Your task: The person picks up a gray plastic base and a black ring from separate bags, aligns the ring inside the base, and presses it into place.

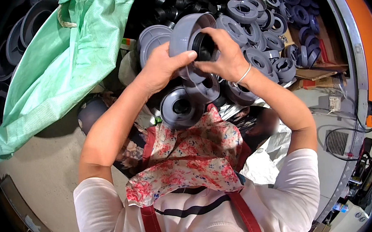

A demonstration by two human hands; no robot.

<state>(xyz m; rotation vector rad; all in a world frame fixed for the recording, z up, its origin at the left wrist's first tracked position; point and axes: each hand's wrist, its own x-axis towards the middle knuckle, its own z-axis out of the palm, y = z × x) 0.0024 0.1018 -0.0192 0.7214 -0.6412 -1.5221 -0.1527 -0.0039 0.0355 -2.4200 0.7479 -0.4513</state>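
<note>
**A:** Right in the middle, a grey plastic fitting (pixel 188 36), wide and bell-shaped, held up in front of the chest with its open mouth turned to the person's right. Inside that mouth sits a black ring (pixel 204 46).

**B:** And the left hand (pixel 164 67)?

**A:** Curled around the fitting's near wall, thumb pressed across the grey rim, fingers wrapped behind it out of sight. A firm, closed grip on the fitting.

**B:** The right hand (pixel 225 55)?

**A:** Half closed, fingertips bent down onto the black ring at the fitting's mouth, touching both ring and rim. There's a thin bangle (pixel 243 74) at that wrist. So the fitting sits between the two hands, left one bearing it, right one on the opening.

**B:** What's underneath?

**A:** Just below the hands, a stack of similar grey fittings (pixel 183 107) resting on the lap, above a floral apron (pixel 189 155) with red straps. Behind, a heap of grey fittings (pixel 254 35) spreading toward the right, some lying in a cardboard box (pixel 319 71).

**B:** And to the left?

**A:** A big green woven sack (pixel 58 69), crumpled, draped across dark round tubs (pixel 20 37). Further back, a pile of black rings (pixel 176 4). Bare concrete floor (pixel 44 168) shows beside the left forearm, and cables (pixel 342 131) trail over the floor on the right, by an orange machine edge (pixel 364 34).
</note>
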